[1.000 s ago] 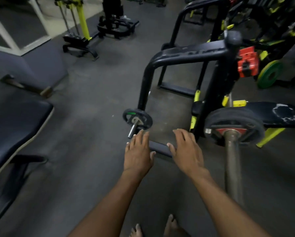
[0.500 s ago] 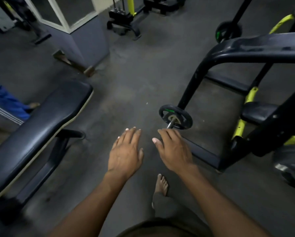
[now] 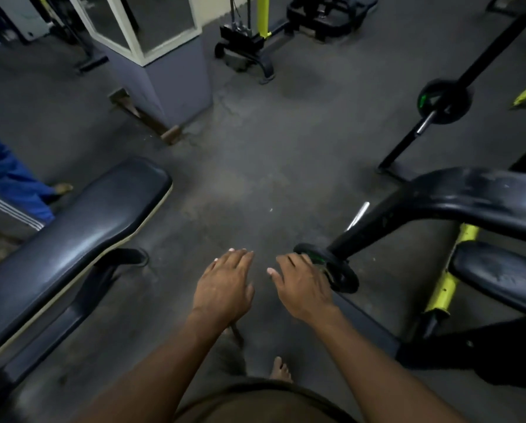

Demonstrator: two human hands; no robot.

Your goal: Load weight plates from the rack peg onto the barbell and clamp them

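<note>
**Hands reach for a small plate**

The gray floor (image 3: pixel 255 166) fills most of the view. A long black bench (image 3: pixel 72 239) sits on the left side. On the right is a black rack frame (image 3: pixel 469 203) with thick bent tubes and yellow parts. Far back on the right, another plate (image 3: pixel 444 100) sits on a peg, maybe parked there until it is needed.

Low on the frame, a small black plate (image 3: pixel 341 276) with a green mark hangs on a short peg. It is kept there so it does not roll away.

The right hand (image 3: pixel 304 288) is flat with straight fingers, just left of this plate. It looks like it touches the plate's edge, but I cannot tell for sure. The left hand (image 3: pixel 225 285) is also flat and holds nothing. It hangs over bare floor, near the right hand and farther from the plate. Both hands look ready to grab the plate.
</note>
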